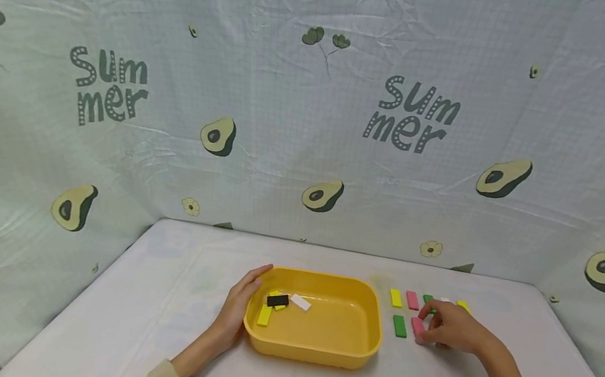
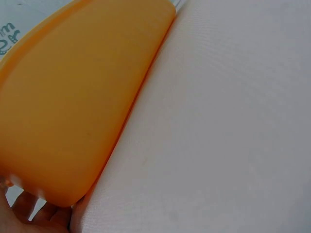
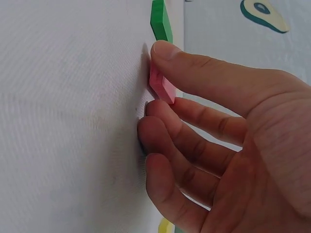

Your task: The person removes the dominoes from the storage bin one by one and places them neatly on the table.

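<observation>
My right hand (image 1: pixel 450 326) is at the right of the table, with thumb and fingertips at opposite ends of a flat pink block (image 3: pixel 160 82). The block lies on the cloth beside a green block (image 1: pixel 399 326). Against the left side of a yellow plastic tub (image 1: pixel 310 355) rests my left hand (image 1: pixel 236 304), fingers stretched along its outer wall. Inside the tub are a black block (image 1: pixel 277 301) lying over a yellow one, a white block (image 1: pixel 301 302) and another yellow block (image 1: pixel 264 315). In the left wrist view only part of that hand shows at the lower corner.
Behind the right hand runs a row of blocks: yellow (image 1: pixel 395 298), pink (image 1: pixel 412 300), green (image 1: pixel 427 299), white and yellow (image 1: pixel 464 305), some partly hidden by the hand. A white cloth (image 1: pixel 152 297) covers the table. A printed curtain (image 1: pixel 271 90) hangs behind and at both sides.
</observation>
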Demonstrator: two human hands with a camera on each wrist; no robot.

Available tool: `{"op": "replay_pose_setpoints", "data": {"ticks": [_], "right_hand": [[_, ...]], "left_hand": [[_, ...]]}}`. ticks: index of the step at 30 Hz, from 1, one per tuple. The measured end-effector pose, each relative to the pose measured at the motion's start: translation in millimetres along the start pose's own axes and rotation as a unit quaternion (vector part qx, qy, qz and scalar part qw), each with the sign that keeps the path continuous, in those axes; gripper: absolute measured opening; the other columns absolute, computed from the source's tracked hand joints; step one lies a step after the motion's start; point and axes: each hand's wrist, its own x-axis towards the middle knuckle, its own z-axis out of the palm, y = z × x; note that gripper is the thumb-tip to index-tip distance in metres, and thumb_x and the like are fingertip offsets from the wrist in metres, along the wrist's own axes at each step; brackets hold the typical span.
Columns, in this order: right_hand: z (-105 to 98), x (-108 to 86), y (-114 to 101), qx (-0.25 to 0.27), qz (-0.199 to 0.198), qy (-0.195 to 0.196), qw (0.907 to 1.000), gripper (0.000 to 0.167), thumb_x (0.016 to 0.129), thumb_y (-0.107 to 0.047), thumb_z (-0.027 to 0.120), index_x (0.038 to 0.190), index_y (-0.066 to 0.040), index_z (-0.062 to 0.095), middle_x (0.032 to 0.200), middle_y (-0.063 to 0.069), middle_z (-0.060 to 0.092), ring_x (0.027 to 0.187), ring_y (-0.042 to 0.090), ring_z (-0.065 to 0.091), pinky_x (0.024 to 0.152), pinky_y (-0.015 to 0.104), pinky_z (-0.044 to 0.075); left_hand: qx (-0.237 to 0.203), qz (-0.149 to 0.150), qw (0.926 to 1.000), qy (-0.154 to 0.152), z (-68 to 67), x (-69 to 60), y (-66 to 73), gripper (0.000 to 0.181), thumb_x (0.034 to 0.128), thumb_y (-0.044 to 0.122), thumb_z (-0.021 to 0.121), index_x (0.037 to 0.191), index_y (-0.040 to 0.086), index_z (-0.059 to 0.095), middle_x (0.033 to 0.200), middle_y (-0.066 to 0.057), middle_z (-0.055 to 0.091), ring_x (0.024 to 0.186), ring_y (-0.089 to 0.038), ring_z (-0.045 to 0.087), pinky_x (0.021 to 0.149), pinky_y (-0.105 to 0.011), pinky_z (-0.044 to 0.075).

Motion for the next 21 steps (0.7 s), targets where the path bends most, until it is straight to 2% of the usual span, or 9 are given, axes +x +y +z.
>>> {"op": "replay_pose_setpoints", "data": {"ticks": [21], "right_hand": [[-1.8,-1.7,-2.5,0.005,0.008,-0.011,0.9999,0.045,0.083,-0.026,0.086,0.115,-0.004,0.062,0.078,0.004,0.056,0.066,0.018,0.053,0.059,0.027,0.048]], "left_hand": [[0.008,0.000,1.0000,0.000,-0.5,1.4,0.0,0.049,0.1120,0.023,0.032,0.158,0.010,0.041,0.166,-0.009,0.038,0.155,-0.032,0.034,0.130,-0.053,0.022]]}}
